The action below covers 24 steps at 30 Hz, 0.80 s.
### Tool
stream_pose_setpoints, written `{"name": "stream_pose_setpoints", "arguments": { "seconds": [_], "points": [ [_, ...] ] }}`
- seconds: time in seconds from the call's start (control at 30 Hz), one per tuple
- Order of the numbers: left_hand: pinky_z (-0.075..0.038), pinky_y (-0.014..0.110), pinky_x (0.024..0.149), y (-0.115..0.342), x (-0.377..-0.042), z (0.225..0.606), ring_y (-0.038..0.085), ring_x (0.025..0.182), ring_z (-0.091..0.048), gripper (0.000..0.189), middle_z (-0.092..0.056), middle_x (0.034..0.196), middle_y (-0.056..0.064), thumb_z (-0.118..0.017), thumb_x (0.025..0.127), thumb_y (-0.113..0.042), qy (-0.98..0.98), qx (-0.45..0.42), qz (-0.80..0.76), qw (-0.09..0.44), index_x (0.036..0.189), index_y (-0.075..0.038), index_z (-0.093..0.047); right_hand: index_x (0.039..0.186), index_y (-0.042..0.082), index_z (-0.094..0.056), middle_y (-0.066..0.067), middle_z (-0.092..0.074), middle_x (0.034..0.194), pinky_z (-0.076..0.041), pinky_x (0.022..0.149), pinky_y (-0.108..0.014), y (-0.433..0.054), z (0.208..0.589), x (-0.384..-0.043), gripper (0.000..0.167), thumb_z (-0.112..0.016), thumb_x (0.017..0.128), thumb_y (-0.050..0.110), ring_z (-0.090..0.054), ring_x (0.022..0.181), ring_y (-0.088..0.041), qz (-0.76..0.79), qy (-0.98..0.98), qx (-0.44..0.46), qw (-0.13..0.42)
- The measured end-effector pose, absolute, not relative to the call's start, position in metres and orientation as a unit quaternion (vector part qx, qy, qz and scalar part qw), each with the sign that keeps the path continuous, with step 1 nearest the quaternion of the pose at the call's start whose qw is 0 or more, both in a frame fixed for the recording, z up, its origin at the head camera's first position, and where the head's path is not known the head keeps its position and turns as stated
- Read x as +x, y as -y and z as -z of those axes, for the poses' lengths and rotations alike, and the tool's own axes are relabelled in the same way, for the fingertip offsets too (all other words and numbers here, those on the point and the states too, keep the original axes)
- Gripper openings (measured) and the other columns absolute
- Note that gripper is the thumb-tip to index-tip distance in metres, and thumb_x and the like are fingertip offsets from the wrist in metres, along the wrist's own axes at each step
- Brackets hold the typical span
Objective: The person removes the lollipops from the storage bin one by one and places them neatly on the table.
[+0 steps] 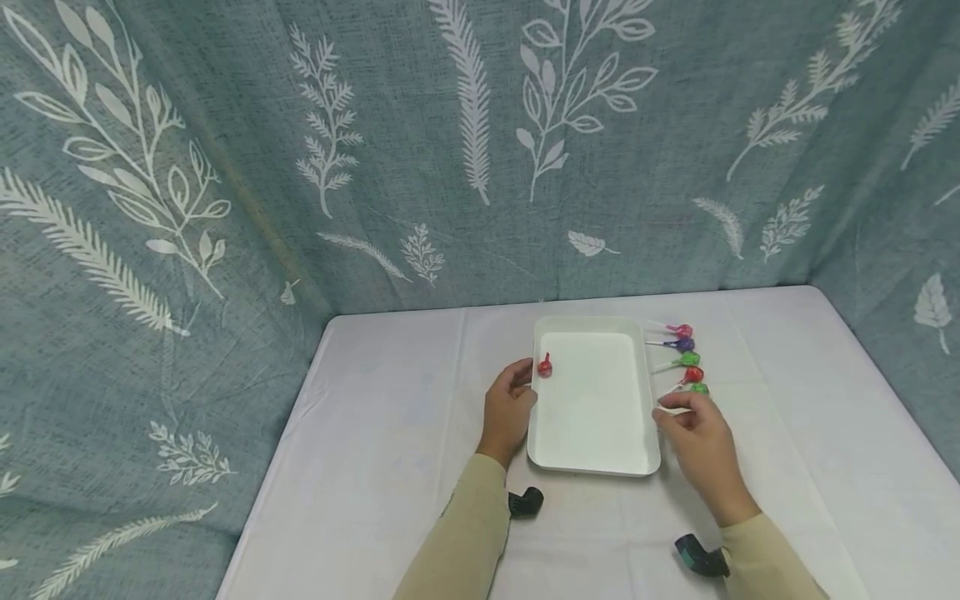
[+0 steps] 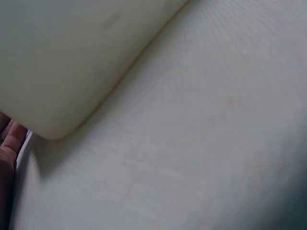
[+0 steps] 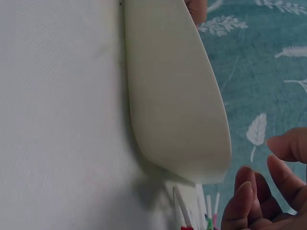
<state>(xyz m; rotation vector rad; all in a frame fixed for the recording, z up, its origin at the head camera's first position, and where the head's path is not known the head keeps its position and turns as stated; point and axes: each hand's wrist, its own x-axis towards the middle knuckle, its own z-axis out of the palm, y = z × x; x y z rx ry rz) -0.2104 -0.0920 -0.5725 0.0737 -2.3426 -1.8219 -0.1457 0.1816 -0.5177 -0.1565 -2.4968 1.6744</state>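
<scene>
A white rectangular tray (image 1: pixel 596 417) lies on the cloth, with one red-wrapped lollipop (image 1: pixel 545 367) inside by its left wall. My left hand (image 1: pixel 507 414) touches the tray's left side, thumb and fingertips against the rim. At the tray's right side is my right hand (image 1: pixel 699 446), its thumb and index finger near each other beside a green lollipop (image 1: pixel 699 388). The right wrist view shows these fingers (image 3: pixel 285 177) loosely bent with nothing visible between them. Beyond that hand lie a red lollipop (image 1: pixel 693 375), another green one (image 1: pixel 690 358), a purple one (image 1: pixel 684 343) and a pink one (image 1: pixel 682 331).
White cloth (image 1: pixel 405 433) covers the table. Blue-green leaf-patterned curtains (image 1: pixel 450 167) hang behind and at both sides. Black curved pieces stick out near the left sleeve (image 1: pixel 527 502) and the right sleeve (image 1: pixel 701 556).
</scene>
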Motion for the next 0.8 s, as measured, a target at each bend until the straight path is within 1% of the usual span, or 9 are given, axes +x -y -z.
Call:
{"name": "stream_pose_setpoints", "arguments": {
  "seconds": [0.17,0.23,0.4,0.63,0.8],
  "points": [
    [-0.059,0.044,0.100,0.092,-0.210,0.573,0.021,0.115,-0.072,0.055,-0.072,0.133,0.007,-0.057,0.092,-0.002,0.786,0.024,0.611,0.087,0.146,-0.008,-0.066,0.120,-0.002,-0.070,-0.016,-0.064,0.103,-0.051,0.060,-0.025,-0.172,0.520,-0.152,0.020,-0.072,0.103,0.009,-0.060,0.081,-0.021,-0.555,0.829,-0.040,0.055],
    [-0.059,0.044,0.100,0.092,-0.210,0.573,0.020,0.115,-0.072,0.055,-0.073,0.133,0.007,-0.057,0.092,-0.002,0.786,0.024,0.611,0.088,0.146,-0.008,-0.066,0.120,-0.002,-0.069,-0.016,-0.064,0.107,-0.051,0.062,-0.025,-0.168,0.520,-0.155,0.020,-0.072,0.103,0.009,-0.060,0.083,-0.022,-0.553,0.831,-0.034,0.052],
    [-0.060,0.044,0.099,0.092,-0.210,0.573,0.021,0.114,-0.071,0.055,-0.073,0.132,0.007,-0.056,0.091,-0.002,0.786,0.022,0.612,0.087,0.146,-0.008,-0.067,0.120,-0.002,-0.069,-0.017,-0.064,0.110,-0.050,0.064,-0.026,-0.159,0.518,-0.160,0.020,-0.072,0.103,0.008,-0.059,0.087,-0.024,-0.553,0.831,-0.031,0.047],
    [-0.060,0.044,0.099,0.092,-0.210,0.573,0.021,0.113,-0.072,0.055,-0.073,0.131,0.007,-0.057,0.092,-0.001,0.786,0.022,0.611,0.090,0.145,-0.007,-0.067,0.118,0.000,-0.071,-0.016,-0.064,0.110,-0.051,0.068,-0.026,-0.152,0.514,-0.165,0.019,-0.073,0.103,0.010,-0.061,0.089,-0.024,-0.537,0.841,-0.022,0.059],
    [-0.059,0.044,0.099,0.092,-0.209,0.572,0.021,0.113,-0.072,0.055,-0.073,0.132,0.008,-0.056,0.091,-0.001,0.783,0.020,0.615,0.090,0.145,-0.006,-0.066,0.118,0.000,-0.071,-0.016,-0.065,0.114,-0.052,0.073,-0.028,-0.148,0.506,-0.170,0.019,-0.072,0.104,0.012,-0.062,0.093,-0.026,-0.535,0.842,-0.003,0.060]
  ]
}}
